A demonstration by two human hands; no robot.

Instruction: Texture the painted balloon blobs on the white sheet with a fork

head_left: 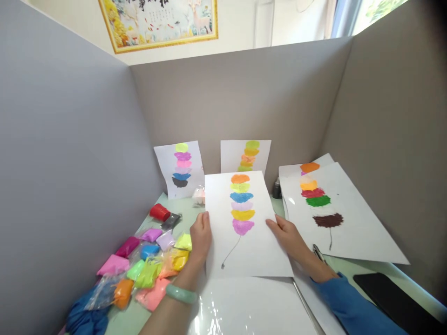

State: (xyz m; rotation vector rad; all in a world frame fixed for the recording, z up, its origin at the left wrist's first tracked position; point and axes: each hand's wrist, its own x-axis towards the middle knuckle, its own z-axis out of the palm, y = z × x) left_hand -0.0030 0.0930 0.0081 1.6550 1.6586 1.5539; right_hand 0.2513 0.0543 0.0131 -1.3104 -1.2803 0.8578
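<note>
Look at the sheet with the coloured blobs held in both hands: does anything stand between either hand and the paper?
Nothing visible does. The left hand grips the sheet at its left edge and the right hand at its right edge, both directly touching the paper.

A craft corner in a home-like room: tall grey cardboard partition panels [70,153] fence a pale green table [408,272], small bags of coloured modelling clay [146,265] lower left, a gold-framed deer painting [159,21] top left.

Bright blobs on white paper

The sheet [244,223] stacks orange, yellow-green, blue, lilac, yellow and pink blobs; the bracelet [181,293] is pale green, the sleeve [349,302] blue.
</note>
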